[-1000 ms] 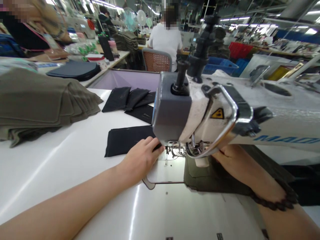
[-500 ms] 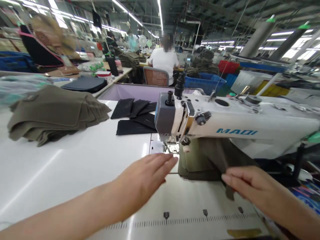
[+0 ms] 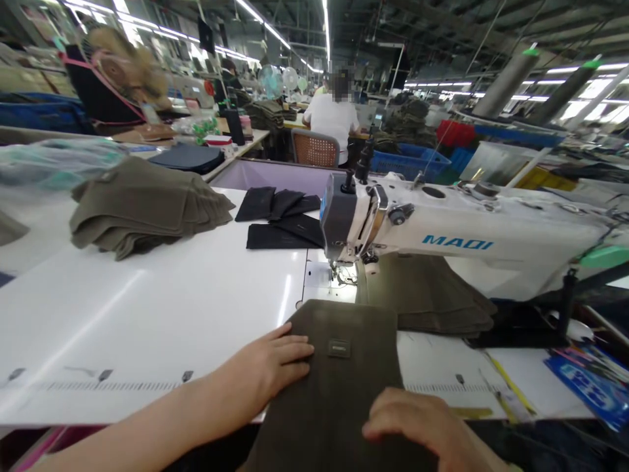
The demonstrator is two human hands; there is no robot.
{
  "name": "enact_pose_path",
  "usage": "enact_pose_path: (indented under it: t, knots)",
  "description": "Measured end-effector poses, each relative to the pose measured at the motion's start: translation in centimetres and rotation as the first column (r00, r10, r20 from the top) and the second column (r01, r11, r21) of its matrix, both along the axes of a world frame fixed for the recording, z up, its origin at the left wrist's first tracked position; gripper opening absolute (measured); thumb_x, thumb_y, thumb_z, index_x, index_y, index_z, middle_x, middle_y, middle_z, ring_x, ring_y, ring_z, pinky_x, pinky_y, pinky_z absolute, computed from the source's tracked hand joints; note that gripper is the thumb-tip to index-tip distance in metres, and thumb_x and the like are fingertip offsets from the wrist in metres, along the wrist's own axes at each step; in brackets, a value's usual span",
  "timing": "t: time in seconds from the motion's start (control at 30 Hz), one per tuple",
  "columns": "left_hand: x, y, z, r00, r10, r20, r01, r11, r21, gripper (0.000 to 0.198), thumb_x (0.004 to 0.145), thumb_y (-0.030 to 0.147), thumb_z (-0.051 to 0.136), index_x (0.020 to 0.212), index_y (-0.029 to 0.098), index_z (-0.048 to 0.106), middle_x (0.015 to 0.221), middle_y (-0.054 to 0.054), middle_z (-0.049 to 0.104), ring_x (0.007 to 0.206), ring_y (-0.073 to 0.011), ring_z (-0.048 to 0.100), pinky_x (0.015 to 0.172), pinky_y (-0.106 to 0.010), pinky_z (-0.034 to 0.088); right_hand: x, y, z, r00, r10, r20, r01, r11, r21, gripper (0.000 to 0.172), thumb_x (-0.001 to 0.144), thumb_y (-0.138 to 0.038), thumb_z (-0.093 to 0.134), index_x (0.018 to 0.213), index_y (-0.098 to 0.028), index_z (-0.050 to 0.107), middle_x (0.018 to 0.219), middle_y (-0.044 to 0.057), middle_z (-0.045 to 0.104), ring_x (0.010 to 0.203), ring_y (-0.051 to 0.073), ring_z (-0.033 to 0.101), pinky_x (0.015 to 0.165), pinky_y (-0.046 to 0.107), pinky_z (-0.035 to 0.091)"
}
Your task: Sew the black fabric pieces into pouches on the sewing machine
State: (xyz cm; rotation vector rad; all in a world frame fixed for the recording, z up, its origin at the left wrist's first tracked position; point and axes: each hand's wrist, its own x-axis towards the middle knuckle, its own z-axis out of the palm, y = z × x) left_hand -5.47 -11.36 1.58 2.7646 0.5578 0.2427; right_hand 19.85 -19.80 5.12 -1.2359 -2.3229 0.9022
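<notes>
A dark olive fabric panel [image 3: 339,400] with a small label lies over the table's front edge, below the sewing machine's needle area. My left hand [image 3: 268,367] rests on the panel's left edge, its fingers stretched out flat. On the right side, my right hand [image 3: 417,419] has its fingers bent and its thumb on the panel; its other fingertips are hidden. The white sewing machine [image 3: 457,242] stands just behind, with its presser foot [image 3: 344,274] lit and no cloth under it. More olive panels [image 3: 427,295] lie beneath the machine arm.
A stack of olive panels [image 3: 147,203] lies at the left, and several folded black pieces [image 3: 289,229] lie left of the machine head. A blue packet [image 3: 590,387] is at the right edge. Beyond the table, a person in white [image 3: 331,121] sits by a blue crate [image 3: 407,160].
My right hand has drawn an olive panel from under the machine arm toward me and left. My left hand has moved down and left, onto the panel. The view has shifted.
</notes>
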Motion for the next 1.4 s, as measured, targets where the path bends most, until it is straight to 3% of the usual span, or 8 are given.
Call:
enact_pose_path:
  t: [0.2, 0.33, 0.57, 0.73, 0.87, 1.13, 1.27, 1.4]
  knots:
    - [-3.5, -0.9, 1.4, 0.959, 0.265, 0.101, -0.252, 0.960, -0.125, 0.024, 0.082, 0.021, 0.050, 0.104, 0.023, 0.060, 0.128, -0.008, 0.048, 0.112, -0.0213, 0.049, 0.091, -0.034, 0.044, 1.1, 0.9, -3.0, 0.888, 0.139, 0.438, -0.285, 0.914, 0.289, 0.063, 0.068, -0.011, 0.059, 0.128, -0.022, 0.042, 0.131, 0.009, 0.045, 0.118, 0.026, 0.043, 0.099, 0.045, 0.034]
    - [-4.0, -1.2, 2.2, 0.964, 0.201, 0.173, -0.179, 0.975, -0.132, 0.023, 0.081, 0.022, 0.051, 0.103, 0.018, 0.059, 0.127, -0.013, 0.048, 0.117, -0.0227, 0.044, 0.096, -0.037, 0.040, 0.2, 1.0, -5.0, 0.882, 0.111, 0.459, -0.322, 0.853, 0.412, 0.063, 0.061, -0.001, 0.045, 0.122, -0.017, 0.050, 0.125, 0.010, 0.051, 0.115, 0.028, 0.046, 0.097, 0.053, 0.033]
    - [-6.5, 0.0, 0.8, 0.962, 0.271, -0.046, -0.270, 0.962, 0.031, 0.049, 0.074, 0.002, 0.040, 0.116, 0.026, 0.051, 0.136, -0.006, 0.039, 0.128, -0.0245, 0.030, 0.104, -0.058, 0.013, -1.0, 2.1, -4.5, 0.996, -0.089, -0.004, 0.086, 0.954, 0.288, 0.043, 0.069, -0.005, 0.038, 0.102, -0.021, 0.061, 0.106, 0.005, 0.063, 0.103, 0.018, 0.056, 0.096, 0.037, 0.041]
    - [-6.1, -0.5, 0.7, 0.951, 0.308, 0.026, -0.294, 0.927, -0.235, 0.039, 0.079, 0.008, 0.041, 0.111, 0.023, 0.055, 0.130, -0.006, 0.046, 0.114, -0.0175, 0.048, 0.094, -0.031, 0.043, -2.6, 4.0, -4.1, 0.923, -0.318, -0.215, 0.340, 0.937, 0.073, 0.022, 0.082, -0.019, 0.041, 0.086, -0.020, 0.062, 0.096, 0.006, 0.064, 0.090, 0.019, 0.060, 0.078, 0.027, 0.048]
    - [-5.6, -0.5, 0.2, 0.808, 0.589, 0.033, -0.539, 0.760, -0.362, 0.022, 0.083, 0.019, 0.042, 0.090, 0.019, 0.062, 0.096, -0.004, 0.065, 0.088, -0.0175, 0.061, 0.081, -0.031, 0.049, -3.1, 4.7, -4.3, 0.868, -0.466, -0.173, 0.463, 0.884, -0.058, 0.023, 0.085, -0.033, 0.043, 0.080, -0.019, 0.061, 0.078, 0.005, 0.065, 0.081, 0.021, 0.061, 0.069, 0.028, 0.050]
    - [-5.2, -1.0, -0.6, 0.609, 0.787, 0.098, -0.705, 0.593, -0.389, 0.049, 0.083, 0.029, 0.045, 0.129, 0.019, 0.032, 0.082, -0.002, 0.065, 0.074, -0.0185, 0.064, 0.066, -0.029, 0.052, -4.0, 3.6, -6.5, 0.706, -0.605, -0.367, 0.556, 0.795, -0.241, 0.052, 0.084, -0.031, 0.048, 0.127, -0.019, 0.023, 0.076, 0.003, 0.065, 0.067, 0.017, 0.063, 0.065, 0.028, 0.052]
    - [-5.6, -1.4, -1.8, 0.603, 0.771, 0.205, -0.740, 0.637, -0.216, 0.058, 0.087, 0.030, 0.039, 0.138, 0.018, 0.013, 0.090, -0.007, 0.065, 0.082, -0.0203, 0.065, 0.070, -0.030, 0.053, -3.8, 3.4, -6.2, 0.753, -0.616, -0.230, 0.619, 0.783, -0.071, 0.024, 0.083, -0.031, 0.050, 0.103, -0.019, 0.048, 0.060, -0.002, 0.057, 0.049, 0.013, 0.055, 0.050, 0.021, 0.047]
    - [-6.0, -1.4, -1.8, 0.737, 0.646, 0.199, -0.647, 0.759, -0.068, 0.039, 0.088, 0.028, 0.038, 0.127, 0.023, 0.043, 0.106, -0.009, 0.061, 0.094, -0.0201, 0.061, 0.078, -0.026, 0.051, -3.6, 3.7, -5.4, 0.832, -0.535, -0.147, 0.543, 0.840, 0.015, 0.018, 0.084, -0.029, 0.047, 0.086, -0.020, 0.062, 0.079, 0.005, 0.065, 0.072, 0.018, 0.062, 0.065, 0.026, 0.049]
